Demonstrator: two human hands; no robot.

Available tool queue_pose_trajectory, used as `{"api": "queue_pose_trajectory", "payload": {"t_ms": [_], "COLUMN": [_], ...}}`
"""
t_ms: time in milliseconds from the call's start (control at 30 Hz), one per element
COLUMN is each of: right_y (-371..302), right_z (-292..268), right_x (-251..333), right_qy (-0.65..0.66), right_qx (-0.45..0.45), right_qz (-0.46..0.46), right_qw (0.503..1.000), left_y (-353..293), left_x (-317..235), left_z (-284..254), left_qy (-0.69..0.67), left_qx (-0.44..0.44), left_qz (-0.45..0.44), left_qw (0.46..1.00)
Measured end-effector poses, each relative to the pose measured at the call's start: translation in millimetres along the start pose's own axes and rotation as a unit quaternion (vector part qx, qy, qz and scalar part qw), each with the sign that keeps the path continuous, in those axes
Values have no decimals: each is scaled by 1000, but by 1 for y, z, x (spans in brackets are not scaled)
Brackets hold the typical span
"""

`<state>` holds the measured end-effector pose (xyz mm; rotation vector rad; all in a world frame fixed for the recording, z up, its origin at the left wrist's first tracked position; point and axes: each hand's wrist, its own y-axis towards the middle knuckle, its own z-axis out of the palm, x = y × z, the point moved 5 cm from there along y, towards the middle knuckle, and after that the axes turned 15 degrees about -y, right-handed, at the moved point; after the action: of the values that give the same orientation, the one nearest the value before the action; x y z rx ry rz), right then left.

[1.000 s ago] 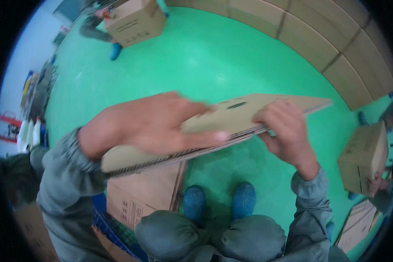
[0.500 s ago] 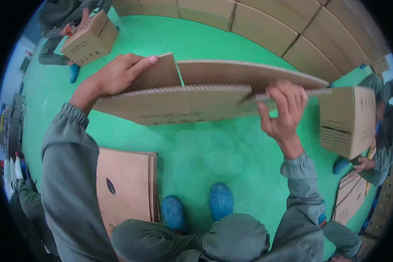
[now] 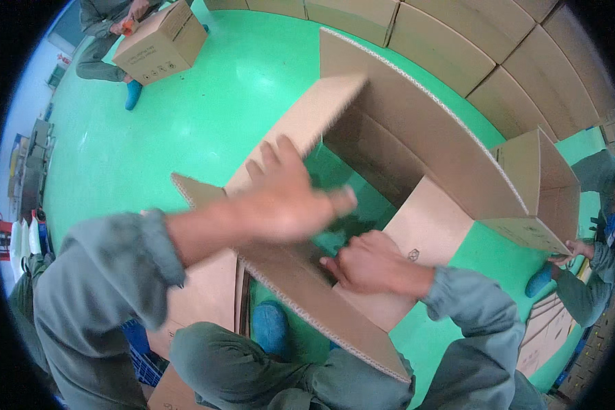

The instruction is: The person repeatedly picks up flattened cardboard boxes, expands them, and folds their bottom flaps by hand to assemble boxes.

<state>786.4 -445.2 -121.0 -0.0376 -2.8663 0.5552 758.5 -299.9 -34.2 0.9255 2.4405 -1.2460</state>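
An opened-out cardboard box (image 3: 444, 109) stands in front of me, its flaps spread and the green floor showing through its middle. My left hand (image 3: 280, 198) is over the left flap (image 3: 307, 116), fingers spread and slightly smeared by motion. My right hand (image 3: 379, 263) lies on the inward-folded right flap (image 3: 430, 229), its fingers curled at that flap's inner edge, thumb toward the opening. The near long flap (image 3: 321, 321) leans out toward my knees. Under my left forearm lies a stack of flat cardboard boxes (image 3: 208, 294), partly hidden.
Closed boxes (image 3: 444, 41) are stacked along the back right. At the upper left a person holds a box (image 3: 164, 48) and an orange tool (image 3: 128, 27). To the right another person handles an open box (image 3: 540, 184). A blue crate (image 3: 143, 355) sits lower left.
The flattened box has been opened into a square shape and turned, coming nearer to me. Both hands have moved from its top edges down to its flaps.
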Motion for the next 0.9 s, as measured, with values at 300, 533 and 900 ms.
{"api": "queue_pose_trajectory", "payload": {"t_ms": [300,533,900], "right_y": [-89,-170,-116], "right_z": [-75,-64,-2], "right_x": [-2,-161,-104], "right_qy": [131,398,492], "right_qx": [-322,-354,-353], "right_qz": [-183,126,28], "right_qw": [920,837,795], "left_y": [26,-4,55], "left_x": [6,-11,-69], "left_z": [82,61,92], "left_qy": [264,305,156], "left_qx": [99,279,-183], "left_qz": [-118,34,566], "left_qw": [952,910,788]}}
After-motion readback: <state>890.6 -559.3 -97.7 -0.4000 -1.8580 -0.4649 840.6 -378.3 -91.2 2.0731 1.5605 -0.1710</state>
